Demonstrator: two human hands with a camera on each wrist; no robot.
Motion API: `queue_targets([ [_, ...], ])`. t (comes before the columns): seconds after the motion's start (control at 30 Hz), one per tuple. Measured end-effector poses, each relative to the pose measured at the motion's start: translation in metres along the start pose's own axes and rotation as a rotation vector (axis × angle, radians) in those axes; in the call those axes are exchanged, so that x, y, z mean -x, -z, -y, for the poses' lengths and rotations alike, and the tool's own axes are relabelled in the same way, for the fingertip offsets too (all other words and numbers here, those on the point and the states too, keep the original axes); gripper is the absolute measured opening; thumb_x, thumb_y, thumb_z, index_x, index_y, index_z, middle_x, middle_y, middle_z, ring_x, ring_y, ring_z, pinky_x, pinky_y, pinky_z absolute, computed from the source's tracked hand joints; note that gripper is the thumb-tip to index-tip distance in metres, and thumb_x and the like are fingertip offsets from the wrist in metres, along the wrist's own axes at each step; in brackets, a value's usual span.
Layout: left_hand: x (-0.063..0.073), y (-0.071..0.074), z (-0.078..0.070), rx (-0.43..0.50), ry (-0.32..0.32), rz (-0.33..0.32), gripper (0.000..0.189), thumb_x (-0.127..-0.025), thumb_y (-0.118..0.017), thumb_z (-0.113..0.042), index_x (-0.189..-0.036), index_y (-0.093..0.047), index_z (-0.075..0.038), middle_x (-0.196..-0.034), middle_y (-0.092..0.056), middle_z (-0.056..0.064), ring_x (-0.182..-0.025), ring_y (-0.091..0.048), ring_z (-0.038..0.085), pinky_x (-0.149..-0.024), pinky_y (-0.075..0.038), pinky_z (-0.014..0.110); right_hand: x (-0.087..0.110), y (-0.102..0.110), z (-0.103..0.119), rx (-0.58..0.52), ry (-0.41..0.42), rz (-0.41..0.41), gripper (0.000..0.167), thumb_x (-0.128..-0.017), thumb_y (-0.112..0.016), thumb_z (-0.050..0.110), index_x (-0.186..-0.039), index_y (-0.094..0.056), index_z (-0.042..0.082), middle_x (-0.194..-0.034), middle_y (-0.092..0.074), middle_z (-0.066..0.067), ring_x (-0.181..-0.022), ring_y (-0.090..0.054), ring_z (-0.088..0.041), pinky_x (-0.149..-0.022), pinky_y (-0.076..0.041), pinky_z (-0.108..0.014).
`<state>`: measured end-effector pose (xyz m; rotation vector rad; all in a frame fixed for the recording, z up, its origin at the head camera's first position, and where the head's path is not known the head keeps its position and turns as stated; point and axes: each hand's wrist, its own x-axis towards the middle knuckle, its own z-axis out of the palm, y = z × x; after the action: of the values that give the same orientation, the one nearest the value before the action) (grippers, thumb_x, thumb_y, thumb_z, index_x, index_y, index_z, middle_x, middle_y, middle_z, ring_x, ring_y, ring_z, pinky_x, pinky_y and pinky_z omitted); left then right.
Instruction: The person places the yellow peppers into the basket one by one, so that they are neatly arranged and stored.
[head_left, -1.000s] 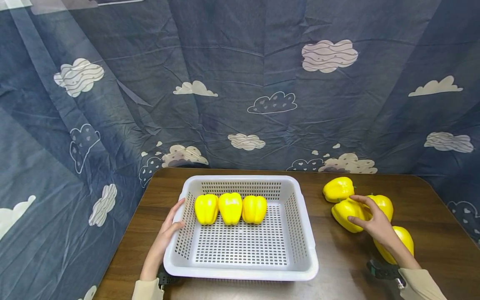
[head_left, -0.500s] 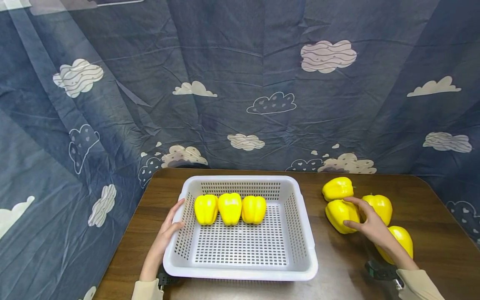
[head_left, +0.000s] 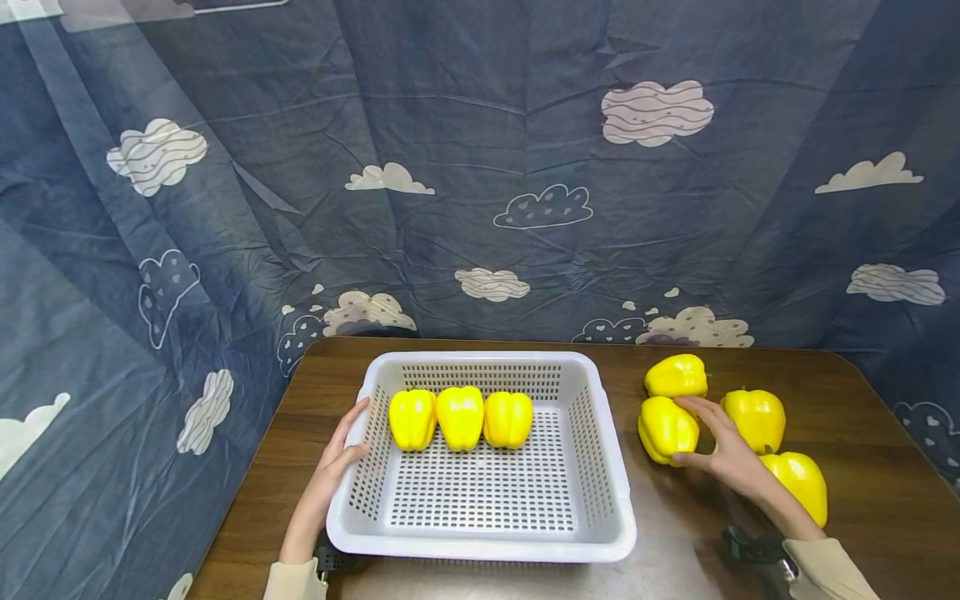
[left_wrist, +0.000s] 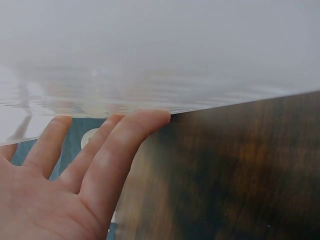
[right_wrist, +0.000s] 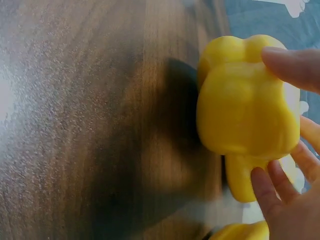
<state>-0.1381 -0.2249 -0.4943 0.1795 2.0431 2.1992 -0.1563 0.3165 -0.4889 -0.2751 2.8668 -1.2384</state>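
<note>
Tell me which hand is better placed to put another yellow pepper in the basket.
Right, most likely: the right hand grips a yellow pepper right of the basket, while the left hand touches the basket's left side, across from the loose peppers.

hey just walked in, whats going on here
A person is handling bell peppers at a brown wood-grain table. Their right hand holds a glossy yellow bell pepper between thumb and fingers, to the right of a whitish rectangular plastic basket with slotted walls. Their left hand rests against the basket's left side. Three yellow peppers sit in a row inside the basket, and three other yellow peppers lie on the table near the right hand.
</note>
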Motion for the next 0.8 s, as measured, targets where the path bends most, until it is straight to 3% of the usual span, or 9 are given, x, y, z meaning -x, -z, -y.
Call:
queue_targets([
  [0.47,0.0010,0.0016,0.0003,0.009,0.000,0.009,0.063,-0.094,-0.036,-0.002,-0.152,-0.019,-0.020,-0.157,-0.009,0.015,-0.133,-0.026,0.048,-0.093,-0.039,0.053,-0.0028,-0.0039,0.0044,-0.021,-0.015,0.044,0.094,-0.070,-0.082,0.020,-0.144,-0.027,0.000,-0.143,-0.022,-0.031,-0.125,-0.024,-0.051,-0.092,-0.020,-0.076],
  [0.8,0.0024,0.0005,-0.0002,0.003,-0.011,0.025,0.062,-0.096,-0.038,-0.004,-0.152,-0.019,-0.020,-0.157,-0.010,0.014,-0.130,-0.029,0.046,-0.092,-0.040,0.051,-0.0025,-0.0076,0.0013,0.038,0.033,-0.039,0.092,-0.067,-0.086,0.021,-0.138,-0.034,-0.001,-0.132,-0.034,-0.029,-0.116,-0.034,-0.047,-0.092,-0.027,-0.070],
])
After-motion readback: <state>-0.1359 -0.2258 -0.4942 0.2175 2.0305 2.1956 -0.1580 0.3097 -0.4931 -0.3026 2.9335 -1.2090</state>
